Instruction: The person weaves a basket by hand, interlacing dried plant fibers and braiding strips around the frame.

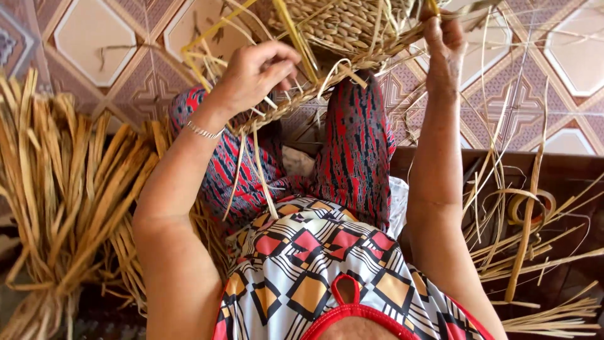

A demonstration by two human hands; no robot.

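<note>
A half-woven straw basket rests on my raised knees at the top of the head view. My left hand grips its near rim, fingers curled around loose yellow straw strands. My right hand is up at the basket's right edge, closed on a straw strand there. A thin bracelet circles my left wrist. Loose strand ends hang down from the rim toward my patterned red trousers.
A thick tied bundle of dried straw stands at the left. Loose strips and a coiled strip lie on a dark wooden surface at the right. Patterned floor tiles lie beyond.
</note>
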